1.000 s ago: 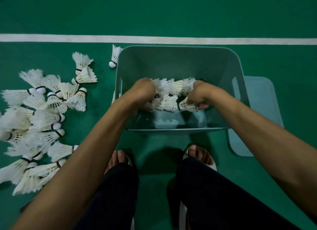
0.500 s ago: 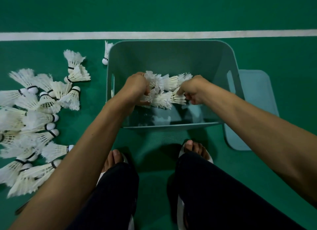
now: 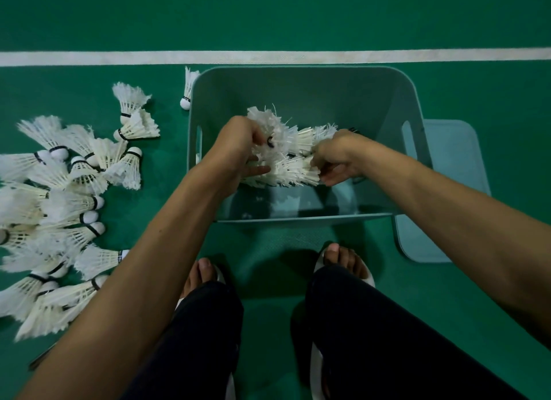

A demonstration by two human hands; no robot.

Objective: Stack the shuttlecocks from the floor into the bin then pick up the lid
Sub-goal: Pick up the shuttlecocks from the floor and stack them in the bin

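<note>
A grey-green plastic bin (image 3: 304, 80) stands on the green court floor in front of my feet. Inside it, both hands hold a bundle of white feather shuttlecocks (image 3: 290, 158) lying on their sides. My left hand (image 3: 238, 149) grips the bundle's left end, fingers curled into the feathers. My right hand (image 3: 337, 158) pinches the right end. The bin's matching lid (image 3: 450, 190) lies flat on the floor just right of the bin, partly hidden behind it.
A heap of several loose shuttlecocks (image 3: 59, 208) covers the floor to the left of the bin, and one shuttlecock (image 3: 188, 87) lies by the bin's far left corner. A white court line (image 3: 119, 58) runs across behind the bin. My feet (image 3: 202, 276) stand just before it.
Both hands have stayed inside the bin on the bundle, shifting it slightly. My left hand's fingers have spread a little along the feathers. The camera view has drifted.
</note>
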